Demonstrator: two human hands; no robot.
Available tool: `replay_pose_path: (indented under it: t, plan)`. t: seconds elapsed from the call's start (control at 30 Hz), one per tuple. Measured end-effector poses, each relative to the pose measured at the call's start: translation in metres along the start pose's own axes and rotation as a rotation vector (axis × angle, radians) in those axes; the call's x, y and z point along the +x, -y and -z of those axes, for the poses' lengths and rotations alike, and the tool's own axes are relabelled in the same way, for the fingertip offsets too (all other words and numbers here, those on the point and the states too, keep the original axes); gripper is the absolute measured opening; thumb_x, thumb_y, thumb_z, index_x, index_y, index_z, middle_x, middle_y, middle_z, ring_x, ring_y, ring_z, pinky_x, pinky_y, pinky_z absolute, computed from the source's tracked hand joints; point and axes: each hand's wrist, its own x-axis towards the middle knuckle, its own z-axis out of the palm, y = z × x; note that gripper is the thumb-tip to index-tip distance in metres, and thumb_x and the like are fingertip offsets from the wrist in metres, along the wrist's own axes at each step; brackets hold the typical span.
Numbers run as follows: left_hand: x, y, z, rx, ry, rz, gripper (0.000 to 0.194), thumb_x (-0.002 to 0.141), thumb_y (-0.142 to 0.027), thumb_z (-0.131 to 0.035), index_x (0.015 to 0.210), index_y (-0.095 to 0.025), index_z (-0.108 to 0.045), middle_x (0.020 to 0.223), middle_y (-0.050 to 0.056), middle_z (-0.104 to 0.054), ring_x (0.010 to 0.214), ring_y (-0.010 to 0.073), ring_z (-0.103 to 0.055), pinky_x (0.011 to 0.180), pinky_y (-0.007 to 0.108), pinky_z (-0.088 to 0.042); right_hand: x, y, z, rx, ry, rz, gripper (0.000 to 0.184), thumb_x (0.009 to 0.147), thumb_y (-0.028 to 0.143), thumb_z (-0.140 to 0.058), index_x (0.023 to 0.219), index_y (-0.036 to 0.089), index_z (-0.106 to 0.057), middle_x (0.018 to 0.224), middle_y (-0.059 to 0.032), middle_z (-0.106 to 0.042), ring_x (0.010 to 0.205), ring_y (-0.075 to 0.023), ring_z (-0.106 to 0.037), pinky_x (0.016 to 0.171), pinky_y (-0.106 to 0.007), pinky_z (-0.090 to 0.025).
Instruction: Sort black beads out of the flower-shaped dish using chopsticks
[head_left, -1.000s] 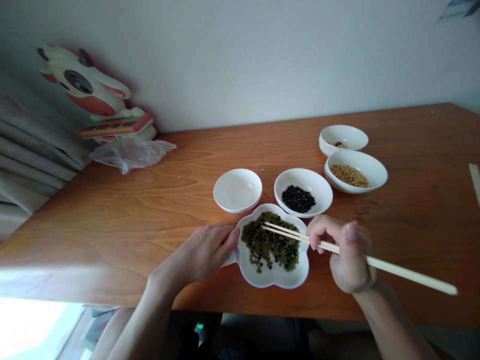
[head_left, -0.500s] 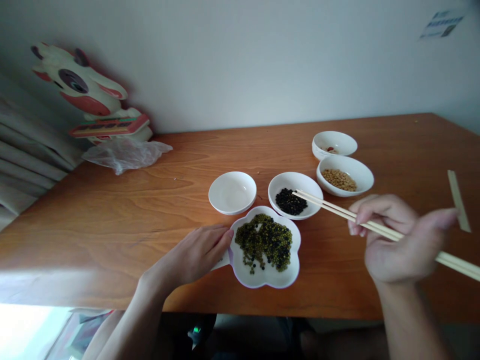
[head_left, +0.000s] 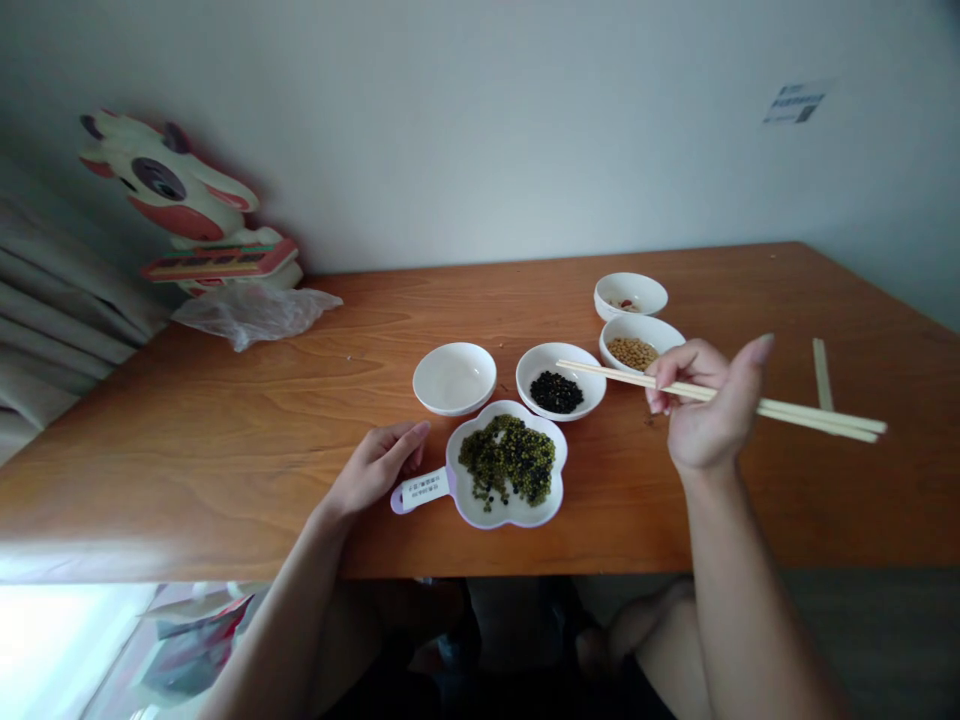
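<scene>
My right hand (head_left: 701, 405) holds a pair of chopsticks (head_left: 780, 410), gripped between thumb and fingers. Their tips reach over a white bowl of black beans (head_left: 556, 392), with nothing visible pinched between them. Resting on the table, my left hand (head_left: 384, 462) is empty, its fingers loosely bent and apart from what lies beside it. Close to it is the labelled handle of a flower-shaped, purple-rimmed dish (head_left: 551, 505). Green beans mixed with black ones (head_left: 510, 460) lie in that dish. Behind it stands an empty white bowl (head_left: 454, 380).
Behind my right hand are a bowl of yellow soybeans (head_left: 634, 352) and a white bowl with a few reddish bits (head_left: 630, 295). A flat pale strip (head_left: 823, 372) lies at the right. Crumpled clear plastic (head_left: 259, 312) and a cow-shaped toy keyboard (head_left: 199, 205) occupy the back left.
My left hand has let go of the dish's edge and moved left, uncovering the handle. The chopsticks stay in my right hand, their tips now nearer the black-bean bowl's back rim. The view has shifted.
</scene>
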Motion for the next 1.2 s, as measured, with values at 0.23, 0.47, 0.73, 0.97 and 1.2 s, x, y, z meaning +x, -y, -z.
replay_pose_path:
  t: [0.23,0.47,0.73,0.97,1.2]
  plan:
    - [-0.009,0.016,-0.011,-0.031,-0.203,-0.044,0.058,0.108,-0.053,-0.045,0.061,-0.02,-0.05,0.055,-0.001,-0.048,0.052,0.0121,-0.041,0.052,0.027,-0.034,-0.025,-0.018,0.019,0.072,-0.038,-0.084,0.076,0.1,0.079,-0.034,0.058,0.021,-0.058,0.051,-0.0017,-0.052,0.042,-0.0108,-0.044,0.042,-0.027,-0.029]
    - [-0.009,0.02,-0.01,-0.034,-0.176,-0.085,0.056,0.108,-0.053,-0.045,0.063,-0.019,-0.051,0.059,0.0,-0.051,0.056,0.0133,-0.045,0.057,0.028,-0.038,-0.046,-0.035,0.025,0.144,-0.062,-0.181,0.071,0.101,0.073,-0.039,0.059,0.021,-0.059,0.052,-0.0011,-0.052,0.041,-0.0097,-0.042,0.039,-0.025,-0.027]
    - [-0.012,0.017,-0.009,0.004,-0.037,-0.122,0.05,0.107,-0.051,-0.049,0.068,-0.019,-0.052,0.06,-0.002,-0.051,0.057,0.0134,-0.046,0.055,0.028,-0.035,-0.055,-0.033,0.027,0.235,-0.01,-0.253,0.058,0.101,0.065,-0.051,0.065,0.021,-0.061,0.057,-0.0001,-0.052,0.045,-0.0101,-0.043,0.04,-0.025,-0.027]
    - [-0.01,0.021,-0.01,0.045,-0.044,-0.132,0.05,0.106,-0.054,-0.049,0.069,-0.019,-0.051,0.061,-0.003,-0.049,0.058,0.0131,-0.046,0.055,0.027,-0.034,-0.06,-0.027,0.015,0.3,0.12,-0.299,0.052,0.101,0.057,-0.06,0.065,0.02,-0.06,0.057,0.0015,-0.052,0.045,-0.0087,-0.043,0.04,-0.023,-0.029]
    - [-0.009,0.02,-0.012,0.069,-0.057,-0.164,0.052,0.105,-0.057,-0.047,0.07,-0.019,-0.051,0.061,-0.002,-0.049,0.059,0.0137,-0.046,0.055,0.027,-0.033,-0.073,-0.058,0.005,0.285,0.193,-0.417,0.035,0.103,0.039,-0.066,0.133,0.019,-0.066,0.132,-0.0112,-0.069,0.11,-0.0233,-0.071,0.093,-0.045,-0.063]
